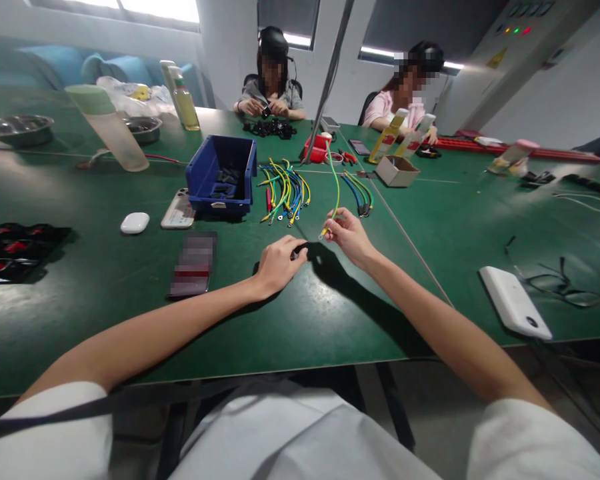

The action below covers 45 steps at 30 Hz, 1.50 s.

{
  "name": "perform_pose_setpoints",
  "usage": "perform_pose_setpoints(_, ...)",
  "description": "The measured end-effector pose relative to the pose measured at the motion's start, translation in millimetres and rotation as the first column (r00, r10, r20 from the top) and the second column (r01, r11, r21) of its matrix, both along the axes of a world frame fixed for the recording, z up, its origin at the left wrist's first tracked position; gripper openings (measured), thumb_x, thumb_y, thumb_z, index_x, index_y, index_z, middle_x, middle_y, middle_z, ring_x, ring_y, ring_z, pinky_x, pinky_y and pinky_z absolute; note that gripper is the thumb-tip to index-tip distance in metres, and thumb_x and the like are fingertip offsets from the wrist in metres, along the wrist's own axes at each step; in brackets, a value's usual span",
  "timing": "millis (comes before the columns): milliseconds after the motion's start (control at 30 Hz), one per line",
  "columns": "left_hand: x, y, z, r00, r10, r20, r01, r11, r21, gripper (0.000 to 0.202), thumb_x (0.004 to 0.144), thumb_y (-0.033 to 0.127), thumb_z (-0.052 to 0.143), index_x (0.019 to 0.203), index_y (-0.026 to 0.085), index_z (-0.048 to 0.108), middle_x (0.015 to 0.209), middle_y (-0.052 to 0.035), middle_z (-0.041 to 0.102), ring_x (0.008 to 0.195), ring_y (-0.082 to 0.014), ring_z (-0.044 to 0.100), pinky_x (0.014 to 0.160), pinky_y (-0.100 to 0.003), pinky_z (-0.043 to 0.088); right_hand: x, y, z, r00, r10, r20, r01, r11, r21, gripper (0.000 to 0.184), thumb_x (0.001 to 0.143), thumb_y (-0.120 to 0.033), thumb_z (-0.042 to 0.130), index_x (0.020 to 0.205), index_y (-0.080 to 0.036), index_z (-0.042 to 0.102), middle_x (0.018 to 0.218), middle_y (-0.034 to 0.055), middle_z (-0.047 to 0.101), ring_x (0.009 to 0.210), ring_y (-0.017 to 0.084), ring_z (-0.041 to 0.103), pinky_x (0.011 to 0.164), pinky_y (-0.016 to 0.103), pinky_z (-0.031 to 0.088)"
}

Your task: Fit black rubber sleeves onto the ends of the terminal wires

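Note:
My right hand pinches a yellow-green wire near its lower end, where a ring terminal shows below the fingertips. The wire stands up from the hand and bends over at its top. To the left, my left hand rests low over the table with fingers curled together; something small and dark shows by the thumb, too hidden to name. Beyond the hands lies a loose bunch of yellow, green and blue wires with ring terminals. Right of it are several wires with dark ends. A blue bin holds dark small pieces.
A dark phone, another phone and a white earbud case lie left. On the right are a white power bank and glasses. A small carton and bottles stand farther back. Two people sit across the green table.

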State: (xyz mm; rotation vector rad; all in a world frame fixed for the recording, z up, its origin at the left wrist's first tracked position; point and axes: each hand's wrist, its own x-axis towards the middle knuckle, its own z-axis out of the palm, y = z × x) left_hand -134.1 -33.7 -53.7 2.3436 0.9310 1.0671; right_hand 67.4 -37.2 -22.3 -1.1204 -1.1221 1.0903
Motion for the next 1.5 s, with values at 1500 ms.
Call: perform_pose_setpoints(1500, -10.4, -3.0, 5.7, 0.999, -0.026, -0.019, 0.025, 0.999, -0.042, 0.015, 0.085, 0.022, 0.063, 0.097, 0.018, 0.071, 0.091, -0.0034, 0.066, 0.064, -0.0094, 0.056, 0.064, -0.023, 0.049, -22.1, -46.1, -30.7, 0.989, -0.137, -0.052, 0.141, 0.986, 0.083, 0.033, 0.078, -0.039, 0.074, 0.089, -0.023, 0.047, 0.084, -0.0012, 0.066, 0.071, 0.014, 0.070, 0.072, 0.032, 0.059)
